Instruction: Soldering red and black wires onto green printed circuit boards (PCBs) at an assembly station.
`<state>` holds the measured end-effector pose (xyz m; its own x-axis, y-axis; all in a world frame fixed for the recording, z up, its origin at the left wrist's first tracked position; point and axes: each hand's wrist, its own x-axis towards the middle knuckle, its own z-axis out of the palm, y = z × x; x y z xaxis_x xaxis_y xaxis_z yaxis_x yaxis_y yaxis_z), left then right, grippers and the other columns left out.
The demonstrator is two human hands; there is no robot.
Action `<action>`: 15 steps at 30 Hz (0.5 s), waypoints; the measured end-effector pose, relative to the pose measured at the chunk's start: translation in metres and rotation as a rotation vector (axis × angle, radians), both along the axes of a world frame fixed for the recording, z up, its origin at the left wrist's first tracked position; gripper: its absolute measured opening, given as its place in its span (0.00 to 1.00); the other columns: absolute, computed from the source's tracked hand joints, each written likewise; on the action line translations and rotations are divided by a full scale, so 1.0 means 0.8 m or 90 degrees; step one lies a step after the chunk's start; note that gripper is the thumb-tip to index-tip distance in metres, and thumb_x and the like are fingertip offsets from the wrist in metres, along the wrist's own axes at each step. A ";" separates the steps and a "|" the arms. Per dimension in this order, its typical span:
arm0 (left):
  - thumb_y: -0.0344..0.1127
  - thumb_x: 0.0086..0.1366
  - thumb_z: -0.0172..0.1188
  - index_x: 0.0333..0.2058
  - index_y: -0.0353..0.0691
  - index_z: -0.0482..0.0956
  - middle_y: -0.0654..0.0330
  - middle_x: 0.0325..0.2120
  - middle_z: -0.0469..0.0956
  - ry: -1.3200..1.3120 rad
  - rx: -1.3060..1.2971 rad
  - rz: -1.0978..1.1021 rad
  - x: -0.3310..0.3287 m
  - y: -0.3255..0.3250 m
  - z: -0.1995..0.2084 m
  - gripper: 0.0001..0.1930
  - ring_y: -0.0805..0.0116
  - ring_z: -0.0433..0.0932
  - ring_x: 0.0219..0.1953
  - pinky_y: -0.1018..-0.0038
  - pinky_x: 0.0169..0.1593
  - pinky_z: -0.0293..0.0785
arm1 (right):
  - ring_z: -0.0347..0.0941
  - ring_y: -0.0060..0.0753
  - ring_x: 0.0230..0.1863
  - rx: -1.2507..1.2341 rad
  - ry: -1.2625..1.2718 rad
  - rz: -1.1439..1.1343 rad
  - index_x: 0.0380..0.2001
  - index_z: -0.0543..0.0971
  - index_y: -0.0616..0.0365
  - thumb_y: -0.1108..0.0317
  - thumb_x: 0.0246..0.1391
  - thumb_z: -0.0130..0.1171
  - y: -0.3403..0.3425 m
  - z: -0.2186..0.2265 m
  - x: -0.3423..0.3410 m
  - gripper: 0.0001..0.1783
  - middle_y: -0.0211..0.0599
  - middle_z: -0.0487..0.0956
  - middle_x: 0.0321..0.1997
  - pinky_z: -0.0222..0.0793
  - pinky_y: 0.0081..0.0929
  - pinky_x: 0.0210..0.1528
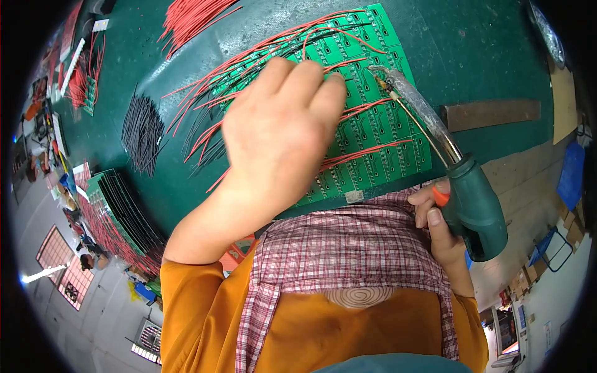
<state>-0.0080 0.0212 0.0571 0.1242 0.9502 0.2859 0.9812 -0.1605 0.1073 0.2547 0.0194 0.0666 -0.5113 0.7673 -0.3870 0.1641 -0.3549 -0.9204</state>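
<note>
My right hand [438, 214] is wrapped round the dark green handle of a soldering gun [482, 205], with a finger at its orange trigger. The gun's metal shaft slants up to the left, and its tip is at the upper right part of a green circuit board panel [401, 133]. Over the panel's middle, my left hand [283, 121] is closed, fingertips pinched at a thin red wire [348, 63] near that tip. The palm side and part of the panel are hidden beneath it. Rows of red and black wires [373, 147] run leftward from the panel.
On the green table mat [485, 56] lie a bundle of red wires [196, 18] at the back and a pile of black wires [142, 133] to the left. A stack of wired boards [121, 208] stands nearer left. A brown flat bar [491, 115] lies right of the panel.
</note>
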 end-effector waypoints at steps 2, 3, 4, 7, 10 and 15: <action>0.25 0.41 0.56 0.33 0.42 0.77 0.60 0.24 0.70 -0.124 -0.063 0.014 -0.019 -0.012 0.022 0.15 0.62 0.72 0.27 0.70 0.26 0.69 | 0.64 0.20 0.24 0.100 0.003 0.080 0.51 0.62 0.58 0.68 0.57 0.48 -0.002 -0.007 0.011 0.18 0.43 0.74 0.35 0.66 0.22 0.29; 0.19 0.45 0.56 0.34 0.39 0.77 0.57 0.23 0.70 -0.225 -0.158 0.077 -0.028 -0.020 0.040 0.15 0.57 0.73 0.26 0.70 0.28 0.70 | 0.64 0.20 0.24 0.099 0.000 0.074 0.51 0.62 0.58 0.68 0.57 0.48 -0.003 -0.006 0.012 0.18 0.43 0.74 0.35 0.66 0.22 0.29; 0.19 0.50 0.55 0.34 0.36 0.77 0.57 0.22 0.71 -0.313 -0.187 0.125 -0.039 -0.023 0.050 0.11 0.61 0.73 0.24 0.73 0.29 0.70 | 0.64 0.20 0.24 0.090 -0.021 0.066 0.51 0.62 0.58 0.68 0.57 0.48 -0.002 -0.004 0.014 0.19 0.43 0.74 0.35 0.66 0.23 0.29; 0.21 0.57 0.56 0.33 0.33 0.78 0.64 0.24 0.75 -0.509 -0.198 0.319 -0.080 -0.035 0.067 0.06 0.80 0.69 0.24 0.83 0.29 0.66 | 0.64 0.21 0.24 0.077 -0.040 0.040 0.51 0.62 0.59 0.69 0.56 0.48 0.002 0.000 0.007 0.19 0.43 0.74 0.34 0.67 0.24 0.29; 0.22 0.59 0.55 0.33 0.31 0.78 0.66 0.26 0.76 -0.521 -0.132 0.381 -0.101 -0.042 0.083 0.04 0.82 0.67 0.24 0.85 0.29 0.64 | 0.64 0.22 0.24 0.076 -0.005 0.001 0.50 0.62 0.59 0.70 0.56 0.47 0.001 0.000 0.001 0.19 0.42 0.74 0.33 0.67 0.24 0.29; 0.24 0.59 0.58 0.34 0.31 0.77 0.68 0.25 0.75 -0.553 -0.201 0.375 -0.079 -0.055 0.062 0.05 0.85 0.69 0.28 0.87 0.32 0.65 | 0.64 0.22 0.23 0.062 -0.036 -0.007 0.48 0.63 0.62 0.70 0.55 0.48 0.008 0.005 -0.012 0.18 0.40 0.74 0.31 0.66 0.24 0.29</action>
<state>-0.0714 -0.0231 0.1070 -0.5002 0.8400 -0.2105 0.4645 0.4654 0.7534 0.2449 0.0256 0.0705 -0.4818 0.8086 -0.3378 0.2133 -0.2657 -0.9402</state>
